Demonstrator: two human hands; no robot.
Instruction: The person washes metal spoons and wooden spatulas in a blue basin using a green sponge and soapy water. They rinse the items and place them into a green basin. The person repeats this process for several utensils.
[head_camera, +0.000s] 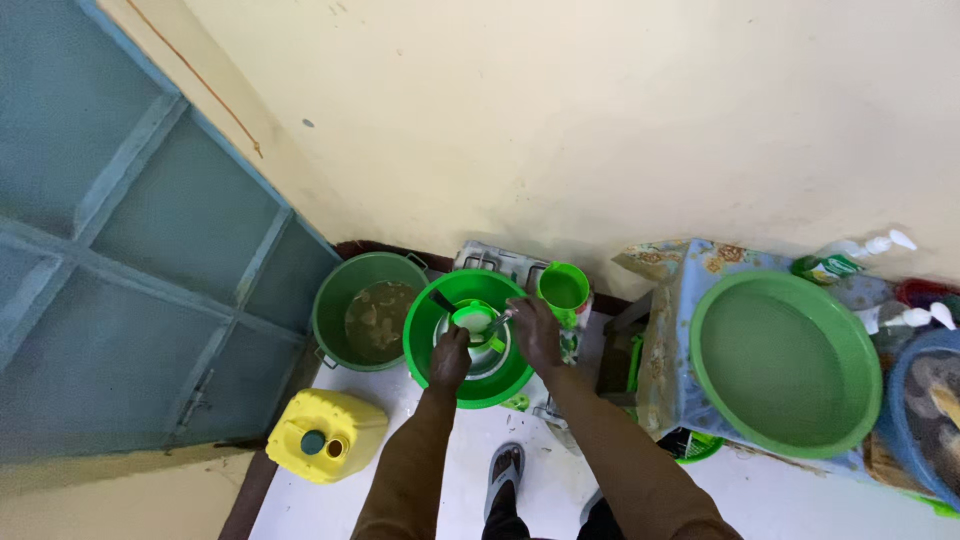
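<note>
Washing a small cup in the green basin, seen from the head camera.

Left hand (449, 358) wrapped around the little green cup (474, 320), low inside the green basin (432, 310) on the white floor. Right hand (536, 332) closed on a thin shiny tool (499, 324), tip touching the cup. Best to grip the cup firmly, keep it down in the basin, rub gently so nothing splashes. Green bucket (340, 290) of cloudy water just beside, green mug (564, 288) behind, yellow jug (325, 433) near, big green bowl (860, 345) well apart.
</note>
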